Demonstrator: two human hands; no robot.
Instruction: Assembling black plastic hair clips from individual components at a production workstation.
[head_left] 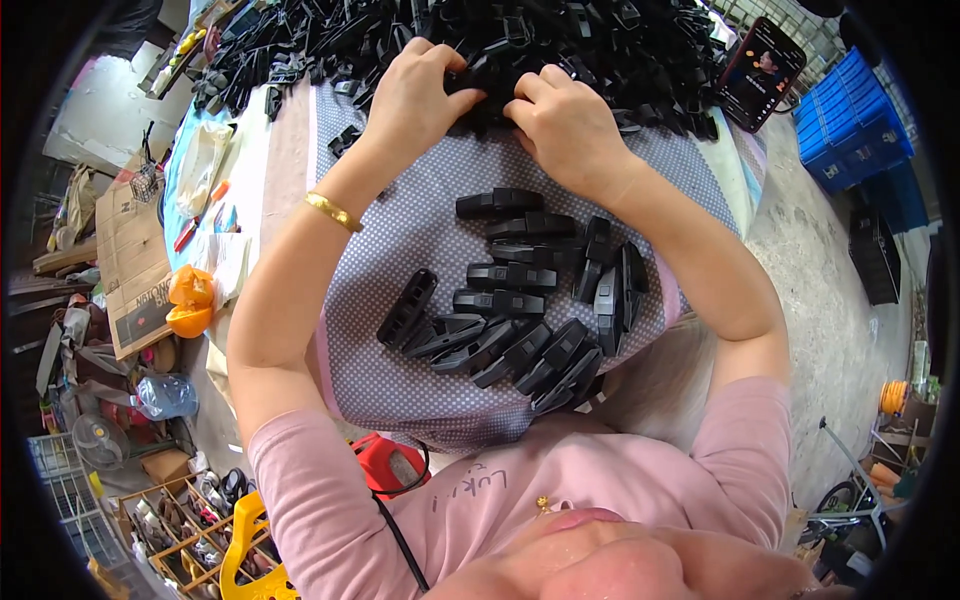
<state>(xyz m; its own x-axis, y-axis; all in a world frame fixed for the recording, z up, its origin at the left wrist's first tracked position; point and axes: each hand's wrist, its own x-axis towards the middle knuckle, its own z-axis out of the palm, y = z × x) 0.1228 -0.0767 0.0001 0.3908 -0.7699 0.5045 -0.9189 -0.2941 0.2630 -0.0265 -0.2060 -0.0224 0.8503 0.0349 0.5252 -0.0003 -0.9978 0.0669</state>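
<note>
My left hand (415, 95) and my right hand (565, 120) meet at the near edge of a big heap of black plastic clips (500, 35) and pinch a black plastic part (490, 85) between their fingertips. A gold bracelet (333, 211) circles my left wrist. Closer to me, several assembled black clips (520, 310) lie in rows on a grey dotted cloth (400, 380) that covers the table.
A phone (760, 72) with a lit screen leans at the heap's right edge. Blue crates (850, 120) stand on the floor at the right. At the left lie an orange object (190, 300), cardboard (130, 270) and a plastic bag (200, 165). A red object (390, 465) sits below the cloth.
</note>
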